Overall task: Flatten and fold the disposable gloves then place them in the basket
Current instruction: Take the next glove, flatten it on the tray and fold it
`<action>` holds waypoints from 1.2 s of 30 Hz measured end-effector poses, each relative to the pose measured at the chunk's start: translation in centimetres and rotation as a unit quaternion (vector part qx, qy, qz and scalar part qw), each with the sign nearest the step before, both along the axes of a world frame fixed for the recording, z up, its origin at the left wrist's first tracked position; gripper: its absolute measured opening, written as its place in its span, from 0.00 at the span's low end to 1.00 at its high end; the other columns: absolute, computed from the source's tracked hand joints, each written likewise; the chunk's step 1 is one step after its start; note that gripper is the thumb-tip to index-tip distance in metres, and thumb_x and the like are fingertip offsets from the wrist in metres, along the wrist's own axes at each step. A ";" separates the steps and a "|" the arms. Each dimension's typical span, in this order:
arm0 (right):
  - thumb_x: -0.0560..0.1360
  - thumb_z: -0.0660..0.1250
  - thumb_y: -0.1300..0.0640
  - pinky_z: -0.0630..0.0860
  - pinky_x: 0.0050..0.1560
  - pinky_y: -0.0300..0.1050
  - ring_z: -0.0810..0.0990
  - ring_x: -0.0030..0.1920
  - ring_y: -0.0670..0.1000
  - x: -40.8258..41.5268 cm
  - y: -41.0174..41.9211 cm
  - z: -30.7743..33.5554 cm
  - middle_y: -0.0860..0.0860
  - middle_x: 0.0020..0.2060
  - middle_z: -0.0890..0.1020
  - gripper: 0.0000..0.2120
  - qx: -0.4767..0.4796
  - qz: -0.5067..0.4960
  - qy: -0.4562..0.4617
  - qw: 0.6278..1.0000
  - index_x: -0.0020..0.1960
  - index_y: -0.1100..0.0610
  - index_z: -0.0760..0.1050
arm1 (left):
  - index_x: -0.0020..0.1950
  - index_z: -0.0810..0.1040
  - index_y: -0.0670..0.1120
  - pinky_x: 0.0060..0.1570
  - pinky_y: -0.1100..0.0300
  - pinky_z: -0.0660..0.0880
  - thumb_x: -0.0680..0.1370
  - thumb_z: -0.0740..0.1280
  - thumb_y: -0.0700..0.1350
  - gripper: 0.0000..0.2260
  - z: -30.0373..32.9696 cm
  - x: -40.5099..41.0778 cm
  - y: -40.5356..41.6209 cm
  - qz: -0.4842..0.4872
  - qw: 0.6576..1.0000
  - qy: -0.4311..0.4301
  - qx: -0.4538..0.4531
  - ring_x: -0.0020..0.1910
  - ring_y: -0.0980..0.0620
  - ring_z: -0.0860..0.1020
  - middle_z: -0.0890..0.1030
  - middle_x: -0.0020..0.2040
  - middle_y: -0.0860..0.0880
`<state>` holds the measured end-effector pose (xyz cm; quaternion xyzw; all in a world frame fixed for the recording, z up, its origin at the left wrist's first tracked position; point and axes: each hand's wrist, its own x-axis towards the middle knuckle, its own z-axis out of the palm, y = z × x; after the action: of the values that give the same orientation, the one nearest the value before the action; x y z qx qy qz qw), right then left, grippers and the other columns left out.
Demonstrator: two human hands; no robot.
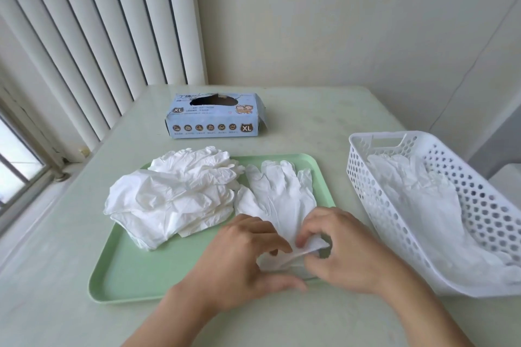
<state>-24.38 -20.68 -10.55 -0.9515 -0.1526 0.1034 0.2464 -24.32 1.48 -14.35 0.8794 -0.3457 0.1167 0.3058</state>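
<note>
White glove lies flat on the tray, fingers pointing away and cuff nearest, where both the left hand and right hand pinch its cuff edge, the basket to the right.

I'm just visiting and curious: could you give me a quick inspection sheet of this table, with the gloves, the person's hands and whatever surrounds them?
Surface: pale table, holding a green tray.
Job's things: one white glove lies spread flat on the tray; a crumpled glove pile sits at its left; the white basket on the right already holds gloves.
Clutter: a blue glove box marked XL, opened on top, behind the tray.
Hands: the left hand and right hand both pinch the flat glove's cuff end with their fingers.
Cables: nothing seen.
Surroundings: vertical blinds, a window at the left edge, plain walls.
</note>
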 end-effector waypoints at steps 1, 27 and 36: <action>0.65 0.67 0.40 0.72 0.51 0.39 0.76 0.50 0.35 0.1 -0.1 0.6 0.33 0.50 0.78 0.12 0.006 0.008 0.018 1.000 0.46 0.42 0.80 | 0.50 0.85 0.54 0.48 0.63 0.73 0.73 0.69 0.71 0.21 0.3 0.0 0.1 0.015 1.000 0.008 -0.006 0.42 0.59 0.78 0.80 0.42 0.60; 0.71 0.77 0.49 0.79 0.36 0.48 0.80 0.30 0.50 15.3 7.6 -3.6 0.48 0.25 0.81 0.13 0.099 -0.150 -0.084 0.980 0.34 0.53 0.77 | 0.67 0.70 0.53 0.63 0.58 0.70 0.75 0.57 0.69 0.28 0.7 1.6 2.0 0.173 0.961 0.079 0.201 0.67 0.54 0.66 0.67 0.71 0.59; 0.71 0.73 0.58 0.70 0.39 0.42 0.74 0.36 0.45 15.7 5.3 -2.0 0.44 0.35 0.76 0.08 0.033 -0.092 -0.098 0.990 0.49 0.49 0.84 | 0.72 0.67 0.50 0.66 0.54 0.66 0.76 0.48 0.66 0.31 0.3 1.4 0.7 0.208 0.961 0.077 0.168 0.66 0.49 0.65 0.68 0.73 0.53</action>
<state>-8.73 -15.40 -12.55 -0.9584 -0.0910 -0.0182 0.2698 -22.90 2.17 -14.02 0.9769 -0.1455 0.0503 0.1484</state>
